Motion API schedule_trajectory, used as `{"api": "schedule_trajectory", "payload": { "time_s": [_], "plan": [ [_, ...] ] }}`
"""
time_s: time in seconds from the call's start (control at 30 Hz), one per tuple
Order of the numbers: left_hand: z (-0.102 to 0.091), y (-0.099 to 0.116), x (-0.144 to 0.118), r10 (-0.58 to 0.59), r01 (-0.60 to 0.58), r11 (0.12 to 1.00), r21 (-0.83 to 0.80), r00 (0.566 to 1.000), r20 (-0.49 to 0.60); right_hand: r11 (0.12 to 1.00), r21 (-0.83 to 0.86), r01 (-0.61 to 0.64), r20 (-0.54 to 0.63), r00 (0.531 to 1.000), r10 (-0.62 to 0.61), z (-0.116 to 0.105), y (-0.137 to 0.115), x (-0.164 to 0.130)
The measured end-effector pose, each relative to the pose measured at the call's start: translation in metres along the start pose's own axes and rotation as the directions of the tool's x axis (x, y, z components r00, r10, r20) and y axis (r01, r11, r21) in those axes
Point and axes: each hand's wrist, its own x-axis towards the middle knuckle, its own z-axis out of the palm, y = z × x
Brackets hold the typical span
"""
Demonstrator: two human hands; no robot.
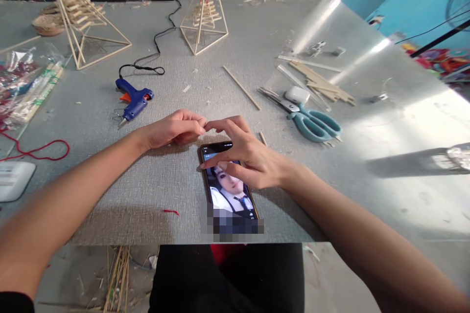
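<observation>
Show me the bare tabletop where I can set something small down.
Largely bare: between the scissors and the right forearm; also between the left forearm and the phone, apart from a red thread scrap. Crowded: beyond the scissors, where wooden strips and a white case bunch up, and the left edge, with plastic packets and red cord.

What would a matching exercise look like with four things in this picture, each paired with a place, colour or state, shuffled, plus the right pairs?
1. Phone
2. Glue gun
3. Scissors
4. Smaller stick pyramid

A. Teal-handled
B. Pale wood, standing
C. Partly covered by the right hand
D. Blue and orange

Pairs: 1-C, 2-D, 3-A, 4-B
</observation>
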Motion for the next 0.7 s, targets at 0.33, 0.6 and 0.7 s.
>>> {"api": "schedule_trajectory", "payload": {
  "time_s": [0.33, 0.6, 0.7],
  "plan": [
    [0.000, -0.001, 0.000, -0.023, 0.024, 0.998, 0.052, 1.000, -0.016, 0.998, -0.010, 0.054, -0.128, 0.990, -0.055, -0.006, 0.003, 0.001],
    [0.002, 0.003, -0.001, 0.005, -0.007, 0.998, 0.060, 0.999, 0.033, 0.990, -0.031, -0.136, -0.161, 0.978, 0.130, -0.006, 0.013, -0.001],
    [0.003, 0.004, -0.001, -0.004, 0.002, 0.998, 0.064, 1.000, 0.030, 0.983, -0.013, -0.183, -0.085, 0.980, 0.182, -0.003, 0.013, -0.001]
  ]
}}
